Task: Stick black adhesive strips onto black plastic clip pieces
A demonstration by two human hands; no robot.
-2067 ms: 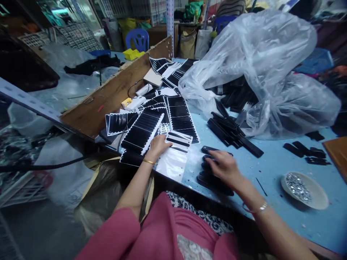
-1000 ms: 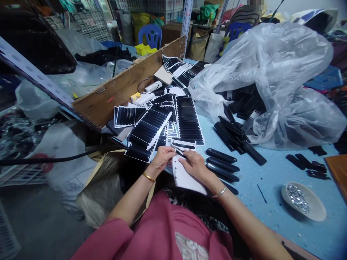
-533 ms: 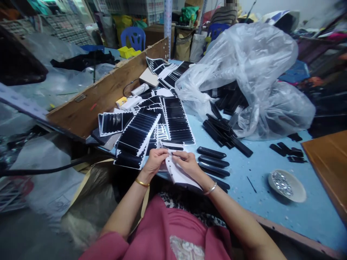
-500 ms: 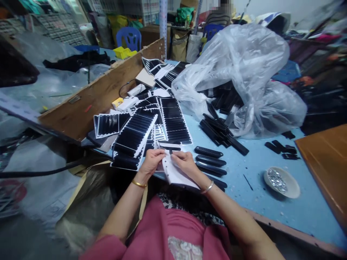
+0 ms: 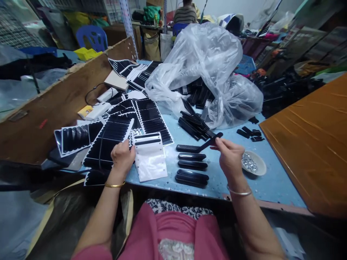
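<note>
The right hand (image 5: pixel 230 155) pinches one slim black strip with a rounded end (image 5: pixel 211 142) between thumb and fingers, raised at a slant over the blue tabletop (image 5: pixel 279 184). The strip's lower end meets, in view, the right end of one long black piece with a dotted surface (image 5: pixel 187 148); contact cannot be told. Nearer the person lie four glossy black rounded pieces (image 5: pixel 192 165), roughly parallel, the nearest two close together.

The left hand (image 5: pixel 122 156) has its fingers curled, just beside one white rectangular backing sheet (image 5: pixel 151 162) that bears a long black strip near its top; whether it grips anything cannot be told. Each wrist wears one bangle, gold on the left, silver on the right.

Partly behind the right hand sits one pale round bowl (image 5: pixel 261 167) of small silvery bits. Beyond are a heap of black pieces (image 5: pixel 189 126), too tangled to count, and crumpled clear plastic (image 5: pixel 200 54). Black-and-white sheets (image 5: pixel 108 135) overlap at left, their number unclear.
</note>
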